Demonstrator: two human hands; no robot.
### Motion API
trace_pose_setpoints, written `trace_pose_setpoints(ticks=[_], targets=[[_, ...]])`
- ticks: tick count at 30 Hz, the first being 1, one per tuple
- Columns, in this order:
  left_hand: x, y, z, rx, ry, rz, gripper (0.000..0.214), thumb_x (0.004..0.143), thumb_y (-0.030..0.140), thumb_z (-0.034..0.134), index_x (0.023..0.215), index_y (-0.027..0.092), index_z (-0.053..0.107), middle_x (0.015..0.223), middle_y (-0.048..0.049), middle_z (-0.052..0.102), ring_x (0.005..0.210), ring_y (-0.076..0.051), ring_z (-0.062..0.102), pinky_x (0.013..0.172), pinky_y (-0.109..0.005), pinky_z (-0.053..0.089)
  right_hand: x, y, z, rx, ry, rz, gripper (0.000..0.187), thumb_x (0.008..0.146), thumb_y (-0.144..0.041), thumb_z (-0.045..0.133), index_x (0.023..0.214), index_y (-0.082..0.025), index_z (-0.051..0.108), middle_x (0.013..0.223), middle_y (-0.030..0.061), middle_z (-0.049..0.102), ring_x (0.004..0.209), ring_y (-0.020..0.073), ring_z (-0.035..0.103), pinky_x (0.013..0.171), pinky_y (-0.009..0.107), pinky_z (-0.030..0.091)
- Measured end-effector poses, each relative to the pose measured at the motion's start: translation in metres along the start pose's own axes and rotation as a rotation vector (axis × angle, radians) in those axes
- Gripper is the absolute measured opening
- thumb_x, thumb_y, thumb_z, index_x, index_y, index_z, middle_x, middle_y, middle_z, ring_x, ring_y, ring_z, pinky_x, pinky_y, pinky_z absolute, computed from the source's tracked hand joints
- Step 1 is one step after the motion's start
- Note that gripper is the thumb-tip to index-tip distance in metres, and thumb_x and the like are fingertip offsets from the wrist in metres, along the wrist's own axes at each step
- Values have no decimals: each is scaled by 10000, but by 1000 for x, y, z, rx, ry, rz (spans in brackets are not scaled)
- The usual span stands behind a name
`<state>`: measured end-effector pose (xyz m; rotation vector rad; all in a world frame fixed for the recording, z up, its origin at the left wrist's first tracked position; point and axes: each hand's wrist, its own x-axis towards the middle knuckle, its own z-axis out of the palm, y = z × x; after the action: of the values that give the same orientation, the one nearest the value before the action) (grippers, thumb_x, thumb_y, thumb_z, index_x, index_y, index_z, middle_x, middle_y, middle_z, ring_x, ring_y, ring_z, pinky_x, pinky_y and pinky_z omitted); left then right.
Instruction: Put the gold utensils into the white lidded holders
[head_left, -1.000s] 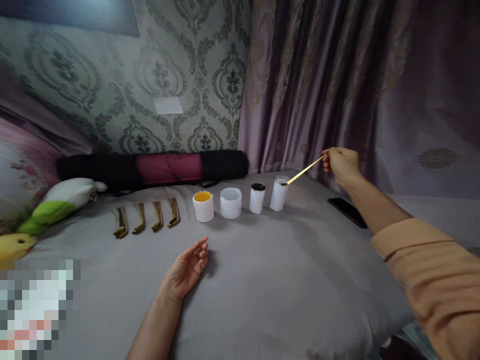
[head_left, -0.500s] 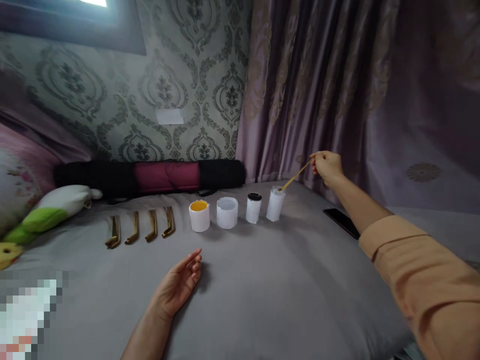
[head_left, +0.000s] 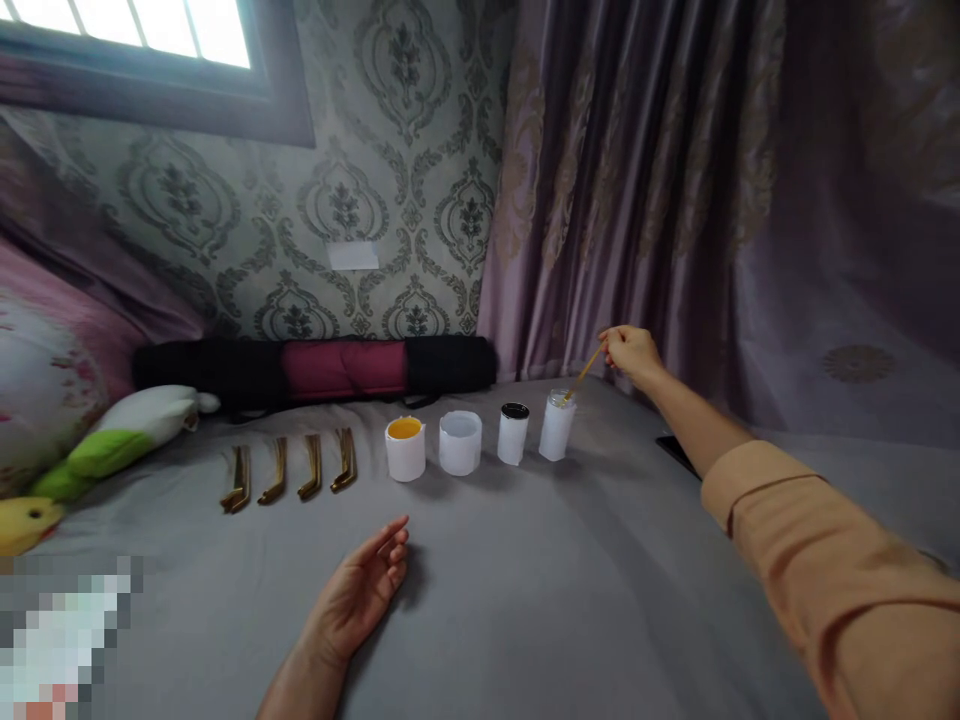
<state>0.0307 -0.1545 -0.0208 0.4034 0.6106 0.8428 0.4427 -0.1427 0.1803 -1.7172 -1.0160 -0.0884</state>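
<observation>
My right hand [head_left: 631,354] is closed around the upper end of a thin golden stick [head_left: 586,372]. The stick slants down to the left, its lower end at the glass mouth of a tall white-wrapped jar [head_left: 555,432]. To that jar's left stand a white container with a black top [head_left: 512,440], a wider white tub [head_left: 460,452] and a white tub with a yellow-orange inside [head_left: 406,458]. Palm up over the grey sheet, my left hand [head_left: 366,585] is open and holds nothing, its fingers loosely bent. Several golden bent pieces [head_left: 310,470] lie in a row left of the tubs.
A long black and maroon bag [head_left: 345,367] lies along the wall. Plush toys [head_left: 127,430] are at the left edge. Partly behind my right forearm rests a dark phone [head_left: 675,455]. Purple curtains [head_left: 637,200] hang behind the jars on the grey bedsheet [head_left: 525,600].
My right hand has moved left and slightly down, and the stick stands steeper at the jar's mouth. The view has tilted up, showing more window. My left hand stays much the same.
</observation>
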Motion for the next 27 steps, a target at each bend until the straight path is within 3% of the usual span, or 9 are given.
trace_pose_setpoints(ticks=[6,15,27], targets=[[-1,0,0,0,-4,-8,199,798,72,449,967,77,554,747,-44,528,549,-62,484,456,-178,442,-4,2,12,-13,-86,65,138,782,-183,476,750,-140,603,581,9,582,416,50,478,415,148,371],[-2,1,1,1,16,-13,211,790,57,447,970,79,555,744,-48,537,547,-64,494,470,-186,452,-5,24,38,-90,-250,74,178,810,-178,423,774,-127,589,636,23,593,380,36,460,366,141,342],[0,1,-1,-3,-5,-7,202,796,74,452,968,80,560,755,-47,531,556,-64,486,468,-181,446,-11,33,50,-84,-361,170,138,767,-161,473,698,-123,586,614,32,623,380,50,470,358,158,350]])
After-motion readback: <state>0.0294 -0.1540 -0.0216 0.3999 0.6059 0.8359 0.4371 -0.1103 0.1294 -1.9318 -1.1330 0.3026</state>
